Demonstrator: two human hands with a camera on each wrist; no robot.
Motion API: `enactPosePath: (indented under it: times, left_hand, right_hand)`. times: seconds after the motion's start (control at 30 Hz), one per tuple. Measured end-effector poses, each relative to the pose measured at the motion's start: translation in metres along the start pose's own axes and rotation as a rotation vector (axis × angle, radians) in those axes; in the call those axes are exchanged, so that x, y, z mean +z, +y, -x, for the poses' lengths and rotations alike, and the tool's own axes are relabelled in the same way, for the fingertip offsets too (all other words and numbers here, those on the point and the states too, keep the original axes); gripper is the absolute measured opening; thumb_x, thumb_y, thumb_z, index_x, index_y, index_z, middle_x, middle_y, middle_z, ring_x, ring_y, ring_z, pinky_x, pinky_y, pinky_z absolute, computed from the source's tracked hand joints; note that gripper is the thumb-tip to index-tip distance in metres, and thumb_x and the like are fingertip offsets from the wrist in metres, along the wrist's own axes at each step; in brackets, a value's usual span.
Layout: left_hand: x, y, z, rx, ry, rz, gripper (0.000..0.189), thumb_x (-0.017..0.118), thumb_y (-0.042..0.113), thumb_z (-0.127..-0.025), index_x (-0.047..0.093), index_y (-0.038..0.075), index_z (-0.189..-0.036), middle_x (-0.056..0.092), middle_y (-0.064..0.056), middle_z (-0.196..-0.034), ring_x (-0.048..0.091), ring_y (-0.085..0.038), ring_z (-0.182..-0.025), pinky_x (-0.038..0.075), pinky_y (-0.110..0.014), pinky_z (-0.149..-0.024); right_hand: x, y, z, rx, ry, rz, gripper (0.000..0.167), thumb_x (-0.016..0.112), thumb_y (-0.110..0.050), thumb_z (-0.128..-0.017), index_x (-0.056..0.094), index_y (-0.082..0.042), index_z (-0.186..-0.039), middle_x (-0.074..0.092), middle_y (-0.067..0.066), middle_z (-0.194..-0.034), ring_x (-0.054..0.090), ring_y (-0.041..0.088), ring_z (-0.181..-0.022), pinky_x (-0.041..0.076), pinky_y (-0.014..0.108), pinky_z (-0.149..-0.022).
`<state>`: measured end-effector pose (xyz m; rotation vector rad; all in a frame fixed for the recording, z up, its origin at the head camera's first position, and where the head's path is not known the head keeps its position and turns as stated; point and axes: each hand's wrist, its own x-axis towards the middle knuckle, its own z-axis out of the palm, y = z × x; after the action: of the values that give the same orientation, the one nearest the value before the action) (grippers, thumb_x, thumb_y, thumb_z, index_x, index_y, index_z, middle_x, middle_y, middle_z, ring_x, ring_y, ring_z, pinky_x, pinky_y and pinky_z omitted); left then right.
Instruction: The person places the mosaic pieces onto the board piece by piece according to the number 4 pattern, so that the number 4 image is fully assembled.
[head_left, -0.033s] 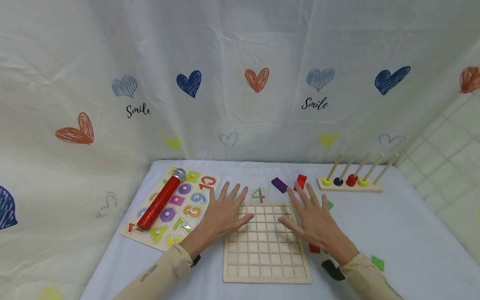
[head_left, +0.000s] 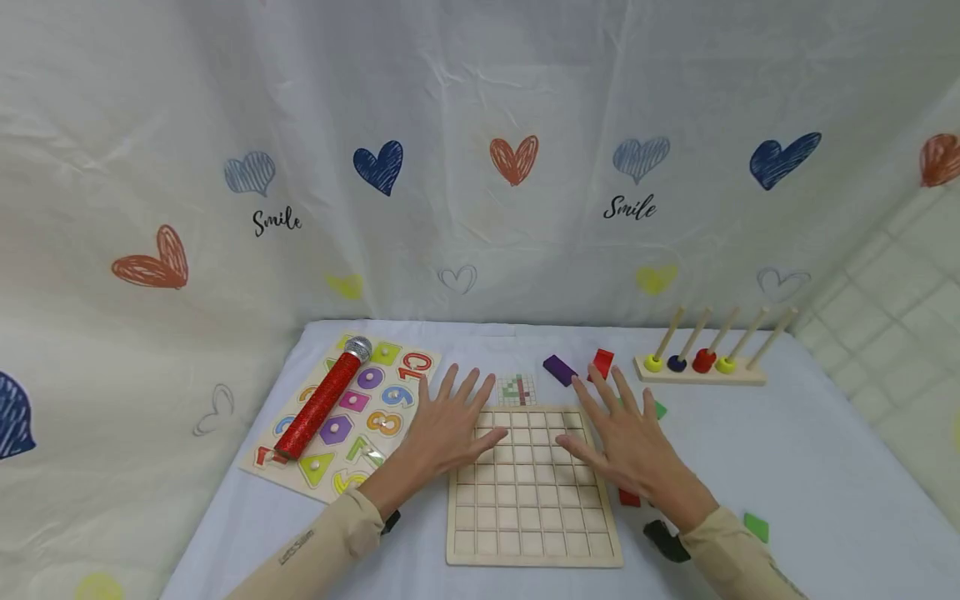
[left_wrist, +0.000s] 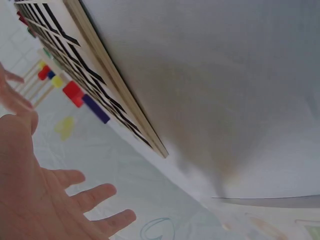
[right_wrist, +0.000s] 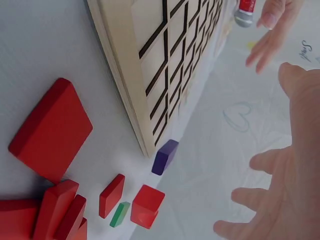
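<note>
A wooden grid board (head_left: 525, 517) with rows of small square cells lies flat in the middle of the table. Over its left edge my left hand (head_left: 447, 427) is spread, fingers straight and holding nothing. My right hand (head_left: 630, 437) spreads likewise over the board's right edge, also without anything in it. In the wrist views, the left palm (left_wrist: 35, 200) and the right palm (right_wrist: 295, 200) appear raised above the table. Past the board's far edge lie a small printed pattern card (head_left: 517, 389), a purple block (head_left: 559, 370) and a red block (head_left: 602, 363).
Several red blocks (right_wrist: 52, 132) and a green piece (right_wrist: 119, 214) lie right of the board, partly hidden under the right hand in the head view. A red microphone (head_left: 322, 404) rests on a number puzzle board (head_left: 337, 492) at left. A peg stand (head_left: 701, 377) with coloured beads stands back right.
</note>
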<state>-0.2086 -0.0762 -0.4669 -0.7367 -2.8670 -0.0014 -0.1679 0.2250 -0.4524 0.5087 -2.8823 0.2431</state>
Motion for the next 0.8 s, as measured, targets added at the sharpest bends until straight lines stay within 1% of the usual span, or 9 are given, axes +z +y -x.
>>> enactPosePath:
  times: [0.2, 0.27, 0.33, 0.43, 0.53, 0.67, 0.8]
  left_hand:
    - [-0.001, -0.001, 0.002, 0.004, 0.003, 0.009, 0.086, 0.046, 0.077, -0.101, 0.034, 0.026, -0.169, 0.040, -0.005, -0.174, 0.034, -0.039, -0.162, 0.031, -0.080, -0.120]
    - [-0.003, -0.001, 0.003, 0.018, 0.014, 0.019, 0.085, 0.047, 0.076, -0.101, 0.036, 0.026, -0.169, 0.040, -0.006, -0.174, 0.034, -0.040, -0.162, 0.032, -0.080, -0.120]
    - [-0.004, -0.002, 0.004, 0.037, 0.005, 0.028, 0.085, 0.047, 0.075, -0.101, 0.034, 0.025, -0.170, 0.038, -0.005, -0.175, 0.032, -0.039, -0.163, 0.031, -0.078, -0.122]
    - [-0.006, -0.005, 0.006, 0.070, -0.033, 0.052, 0.086, 0.048, 0.074, -0.102, 0.031, 0.025, -0.171, 0.035, -0.005, -0.177, 0.029, -0.038, -0.165, 0.031, -0.075, -0.124]
    - [-0.005, -0.010, 0.010, 0.102, -0.098, 0.106, 0.090, 0.050, 0.075, -0.101, 0.028, 0.024, -0.171, 0.030, -0.005, -0.178, 0.026, -0.037, -0.166, 0.028, -0.073, -0.127]
    - [0.000, -0.020, 0.020, 0.120, -0.194, 0.163, 0.097, 0.054, 0.079, -0.096, 0.027, 0.024, -0.172, 0.025, -0.003, -0.180, 0.020, -0.035, -0.168, 0.022, -0.072, -0.130]
    - [0.002, -0.030, 0.033, 0.130, -0.277, 0.184, 0.107, 0.057, 0.083, -0.091, 0.024, 0.023, -0.173, 0.023, -0.001, -0.181, 0.018, -0.033, -0.169, 0.018, -0.070, -0.132]
  right_hand:
    - [-0.002, 0.001, 0.005, -0.026, 0.026, 0.002, 0.089, 0.062, -0.067, -0.098, 0.038, -0.017, -0.168, 0.030, 0.017, -0.177, 0.020, 0.051, -0.164, 0.022, 0.089, -0.116]
    - [-0.003, 0.003, 0.006, -0.036, 0.032, -0.004, 0.088, 0.063, -0.065, -0.098, 0.039, -0.016, -0.167, 0.032, 0.017, -0.176, 0.020, 0.051, -0.163, 0.023, 0.089, -0.115]
    - [-0.005, 0.005, 0.007, -0.038, 0.025, -0.011, 0.087, 0.063, -0.063, -0.099, 0.038, -0.016, -0.168, 0.031, 0.017, -0.176, 0.020, 0.050, -0.163, 0.024, 0.088, -0.116]
    - [-0.008, 0.012, 0.009, -0.037, 0.010, -0.019, 0.085, 0.066, -0.058, -0.100, 0.038, -0.015, -0.168, 0.030, 0.019, -0.176, 0.022, 0.050, -0.162, 0.026, 0.085, -0.118]
    - [-0.011, 0.019, 0.011, -0.028, -0.002, -0.018, 0.083, 0.070, -0.051, -0.100, 0.039, -0.013, -0.167, 0.031, 0.020, -0.175, 0.026, 0.050, -0.160, 0.030, 0.082, -0.119]
    - [-0.013, 0.026, 0.015, -0.029, 0.007, -0.028, 0.080, 0.074, -0.044, -0.098, 0.044, -0.010, -0.164, 0.035, 0.022, -0.172, 0.032, 0.052, -0.157, 0.035, 0.078, -0.119]
    - [-0.013, 0.034, 0.016, -0.037, 0.024, -0.048, 0.075, 0.076, -0.037, -0.098, 0.049, -0.004, -0.159, 0.041, 0.024, -0.168, 0.040, 0.053, -0.151, 0.042, 0.076, -0.115]
